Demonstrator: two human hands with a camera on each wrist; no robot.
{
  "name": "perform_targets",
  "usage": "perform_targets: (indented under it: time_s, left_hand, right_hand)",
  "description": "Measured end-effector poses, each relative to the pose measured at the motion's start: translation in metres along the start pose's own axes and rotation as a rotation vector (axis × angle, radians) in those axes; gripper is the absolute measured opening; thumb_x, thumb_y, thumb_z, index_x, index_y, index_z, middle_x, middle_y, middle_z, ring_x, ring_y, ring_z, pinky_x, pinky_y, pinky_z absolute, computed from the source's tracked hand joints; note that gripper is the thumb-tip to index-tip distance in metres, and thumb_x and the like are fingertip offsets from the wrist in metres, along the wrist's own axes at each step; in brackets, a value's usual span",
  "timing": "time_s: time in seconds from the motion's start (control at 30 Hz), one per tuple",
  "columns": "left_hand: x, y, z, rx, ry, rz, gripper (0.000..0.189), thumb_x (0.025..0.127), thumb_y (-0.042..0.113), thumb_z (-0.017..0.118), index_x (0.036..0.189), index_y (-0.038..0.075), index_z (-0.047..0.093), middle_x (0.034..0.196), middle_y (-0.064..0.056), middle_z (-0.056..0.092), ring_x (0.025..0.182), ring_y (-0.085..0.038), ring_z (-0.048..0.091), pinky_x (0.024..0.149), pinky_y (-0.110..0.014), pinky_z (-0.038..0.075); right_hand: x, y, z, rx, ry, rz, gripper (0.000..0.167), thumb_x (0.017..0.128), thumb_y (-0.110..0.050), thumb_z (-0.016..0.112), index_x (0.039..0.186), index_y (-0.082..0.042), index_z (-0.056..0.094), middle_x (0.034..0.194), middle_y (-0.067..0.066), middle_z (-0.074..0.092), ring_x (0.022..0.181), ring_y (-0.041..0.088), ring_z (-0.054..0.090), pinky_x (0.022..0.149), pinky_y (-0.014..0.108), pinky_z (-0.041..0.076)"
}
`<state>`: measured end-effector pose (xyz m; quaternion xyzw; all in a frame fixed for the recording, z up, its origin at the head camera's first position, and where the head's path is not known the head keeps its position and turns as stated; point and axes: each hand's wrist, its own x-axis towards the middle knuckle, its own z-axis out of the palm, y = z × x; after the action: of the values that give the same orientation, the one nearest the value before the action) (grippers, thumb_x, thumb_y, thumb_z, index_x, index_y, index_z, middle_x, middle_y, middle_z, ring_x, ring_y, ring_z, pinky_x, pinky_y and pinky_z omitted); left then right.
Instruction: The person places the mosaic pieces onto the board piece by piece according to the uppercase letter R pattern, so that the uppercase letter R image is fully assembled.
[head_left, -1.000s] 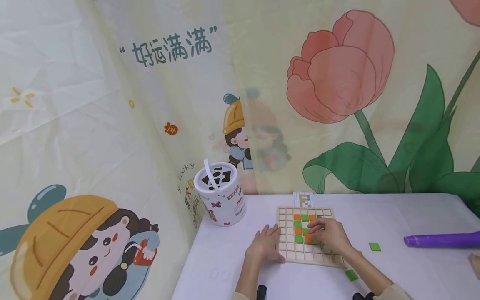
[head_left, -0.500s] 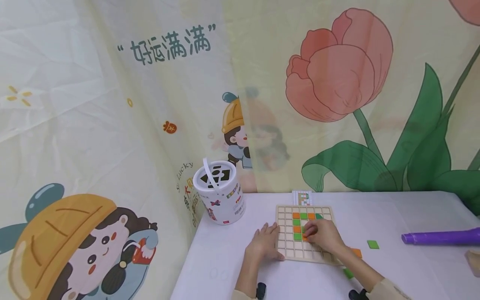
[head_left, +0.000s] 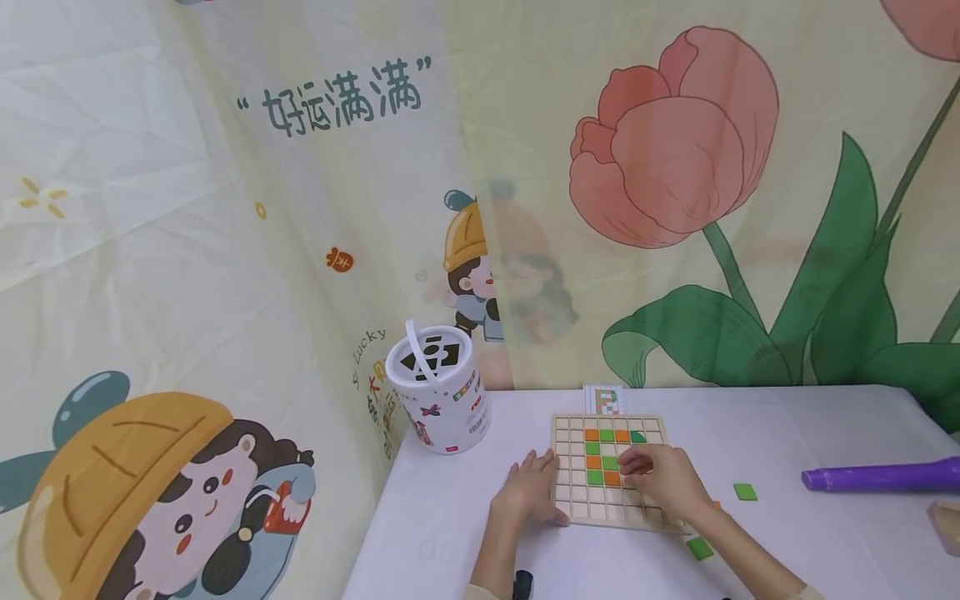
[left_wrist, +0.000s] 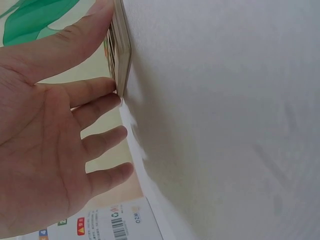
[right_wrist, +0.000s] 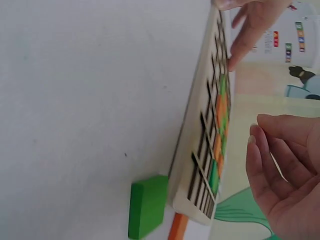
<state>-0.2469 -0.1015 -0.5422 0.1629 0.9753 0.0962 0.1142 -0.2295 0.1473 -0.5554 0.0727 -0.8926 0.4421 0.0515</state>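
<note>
A wooden grid board (head_left: 592, 510) lies on the table, with orange and green square tiles in several of its cells. Among them are an orange tile (head_left: 612, 478) in the lowest filled row and a dark green piece (head_left: 637, 436) at the upper right. My left hand (head_left: 527, 492) rests at the board's left edge, fingers spread; the left wrist view shows its thumb and fingertips at the board's side. Over the board's middle hovers my right hand (head_left: 667, 479), beside the tiles. In the right wrist view its thumb and fingertips come together loosely, and nothing shows between them.
A patterned card (head_left: 603, 398) lies behind the board. The white bucket (head_left: 442, 408) with a shape-hole lid stands at the back left. Right of the board are a green tile (head_left: 745, 492), another green tile (head_left: 700, 548), a partly hidden orange tile (head_left: 717, 505) and a purple stick (head_left: 877, 477).
My right hand has come off the orange tile in the lowest filled row and shifted slightly right, so that tile now shows fully in its cell. The left hand stays at the board's edge.
</note>
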Motion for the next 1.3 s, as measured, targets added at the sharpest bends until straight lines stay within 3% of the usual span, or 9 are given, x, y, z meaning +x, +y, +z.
perform_targets:
  time_s: [0.37, 0.63, 0.87, 1.03, 1.3]
  left_hand:
    - [-0.003, 0.001, -0.001, -0.009, -0.001, 0.001, 0.098, 0.074, 0.041, 0.094, 0.155, 0.011, 0.050, 0.164, -0.002, 0.044, 0.154, -0.030, 0.035, 0.123, -0.053, 0.033]
    - [-0.003, -0.001, -0.001, 0.000, -0.001, 0.015, 0.098, 0.074, 0.043, 0.093, 0.156, 0.011, 0.049, 0.164, -0.003, 0.043, 0.154, -0.032, 0.035, 0.123, -0.055, 0.033]
    - [-0.001, 0.001, 0.000, 0.001, -0.009, 0.019, 0.099, 0.073, 0.042, 0.094, 0.156, 0.011, 0.049, 0.165, -0.003, 0.043, 0.154, -0.031, 0.035, 0.123, -0.054, 0.033]
    - [-0.002, 0.002, -0.001, 0.001, -0.010, 0.022, 0.099, 0.073, 0.042, 0.094, 0.156, 0.010, 0.049, 0.164, -0.004, 0.043, 0.153, -0.032, 0.035, 0.123, -0.055, 0.034]
    - [-0.002, 0.002, 0.000, 0.009, -0.008, 0.017, 0.098, 0.074, 0.041, 0.093, 0.156, 0.010, 0.049, 0.164, -0.003, 0.043, 0.154, -0.031, 0.035, 0.123, -0.054, 0.034]
  right_hand:
    - [-0.031, 0.010, -0.042, -0.031, 0.041, 0.039, 0.021, 0.083, -0.003, 0.084, 0.103, -0.007, 0.078, 0.088, -0.005, 0.076, 0.080, 0.013, 0.070, 0.067, 0.021, 0.058]
    - [-0.044, 0.036, -0.067, -0.095, 0.020, 0.112, 0.025, 0.083, -0.008, 0.085, 0.107, -0.006, 0.077, 0.094, -0.001, 0.077, 0.084, 0.016, 0.073, 0.069, 0.022, 0.057]
    - [-0.054, 0.058, -0.077, -0.153, -0.031, 0.158, 0.030, 0.079, -0.009, 0.088, 0.108, -0.008, 0.078, 0.105, 0.009, 0.078, 0.086, 0.021, 0.073, 0.074, 0.040, 0.061]
    - [-0.056, 0.068, -0.081, -0.215, -0.052, 0.169, 0.032, 0.078, -0.006, 0.085, 0.108, -0.011, 0.079, 0.111, 0.011, 0.077, 0.086, 0.019, 0.066, 0.075, 0.040, 0.056]
    - [-0.055, 0.075, -0.081, -0.208, -0.044, 0.168, 0.035, 0.076, -0.003, 0.087, 0.109, -0.007, 0.078, 0.105, 0.008, 0.077, 0.082, 0.016, 0.066, 0.071, 0.034, 0.056]
